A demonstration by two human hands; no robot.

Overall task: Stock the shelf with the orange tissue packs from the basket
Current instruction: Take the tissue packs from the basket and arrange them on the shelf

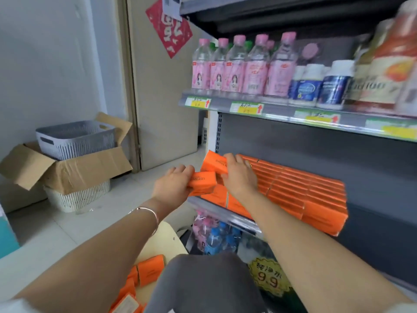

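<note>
Shelf edge (228,217), left hand (173,184) gripping tissue pack (203,180), right hand (240,177) holding upper pack (213,163)

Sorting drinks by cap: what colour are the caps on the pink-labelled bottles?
The caps are pink; head view shows them best.

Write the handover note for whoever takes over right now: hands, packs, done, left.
Left hand grips one orange pack at the shelf edge.
Right hand holds a tilted pack against the stocked rows.
Done: several rows already lie on the shelf.
Left: seat these two, then shelve the loose packs lying below.
</note>
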